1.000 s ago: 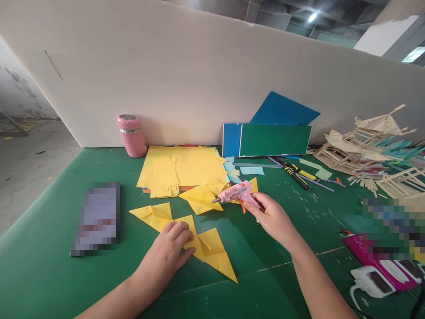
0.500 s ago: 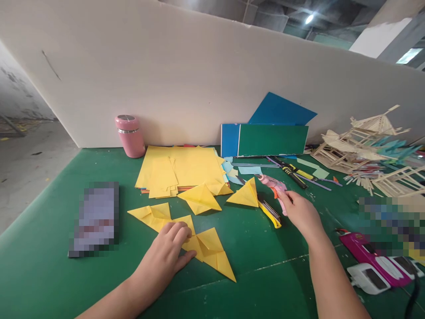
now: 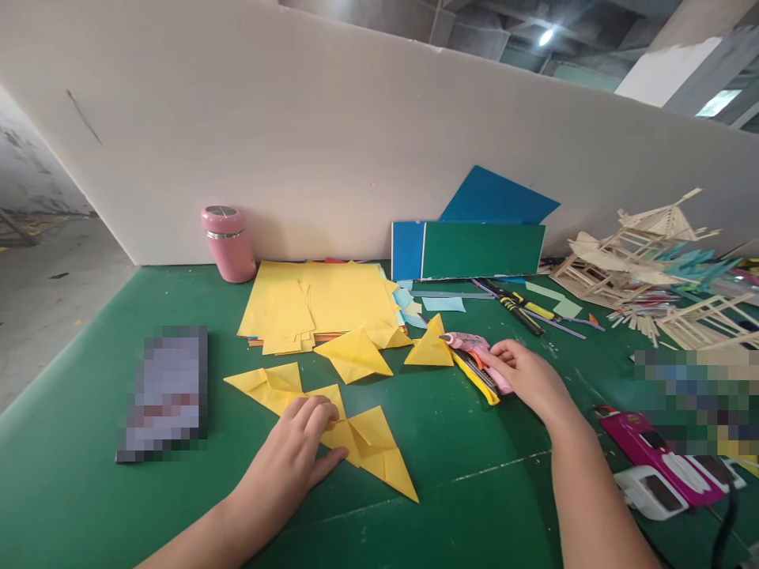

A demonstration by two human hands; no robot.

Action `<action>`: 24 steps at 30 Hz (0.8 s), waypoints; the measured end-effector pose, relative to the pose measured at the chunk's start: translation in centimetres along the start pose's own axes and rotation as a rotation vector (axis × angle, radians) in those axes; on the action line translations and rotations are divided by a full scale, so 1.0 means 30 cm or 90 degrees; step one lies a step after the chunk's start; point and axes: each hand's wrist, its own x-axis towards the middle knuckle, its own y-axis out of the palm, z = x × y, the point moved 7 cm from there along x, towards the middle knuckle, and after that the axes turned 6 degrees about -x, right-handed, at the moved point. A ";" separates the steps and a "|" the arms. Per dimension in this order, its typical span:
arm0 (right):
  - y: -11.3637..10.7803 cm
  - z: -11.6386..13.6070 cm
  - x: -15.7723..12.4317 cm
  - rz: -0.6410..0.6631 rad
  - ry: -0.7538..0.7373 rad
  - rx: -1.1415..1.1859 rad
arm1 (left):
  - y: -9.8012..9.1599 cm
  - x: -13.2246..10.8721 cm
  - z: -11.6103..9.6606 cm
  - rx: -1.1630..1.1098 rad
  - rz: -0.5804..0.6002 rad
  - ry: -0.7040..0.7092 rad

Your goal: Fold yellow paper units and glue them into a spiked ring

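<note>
My left hand (image 3: pixel 300 446) has its fingers curled at a joined row of folded yellow paper (image 3: pixel 373 446), with the thumb beside the fold. The fingers cover part of the middle of that row. In my right hand (image 3: pixel 530 383) is a pink hot glue gun (image 3: pixel 466 341) with an orange trigger, its nozzle pointing left toward a folded yellow triangle (image 3: pixel 428 348). Beneath the gun lies a yellow utility knife (image 3: pixel 483 386), partly covered by it. Further folded yellow pieces (image 3: pixel 356 356) lie just behind the row.
Yellow paper sheets (image 3: pixel 332 288) are stacked at the back beside a pink flask (image 3: pixel 231 249). Blue and green boards (image 3: pixel 483 251) lean on the partition. On the right are wooden stick models (image 3: pixel 634 261) and a magenta power strip (image 3: pixel 652 450). A blurred-out object (image 3: pixel 169 395) lies left.
My right hand has lowered the glue gun and brought it slightly left, over the utility knife. The triangle near its nozzle has shifted a little. My left hand stays on the folded row.
</note>
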 end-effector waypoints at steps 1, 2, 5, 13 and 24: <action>-0.024 0.013 -0.007 -0.048 -0.009 -0.002 | 0.002 -0.001 0.002 -0.003 0.005 -0.005; -0.048 0.035 -0.019 -0.093 -0.031 0.004 | 0.003 -0.001 0.004 -0.003 0.009 -0.009; -0.047 0.159 -0.090 -0.039 -0.171 0.112 | 0.007 0.000 0.003 0.005 0.022 -0.010; 0.166 0.504 -0.393 0.365 -0.559 0.128 | 0.011 0.014 -0.005 0.036 0.053 -0.011; 0.208 0.533 -0.421 0.371 -0.633 0.071 | 0.011 0.010 0.011 -0.005 0.066 -0.035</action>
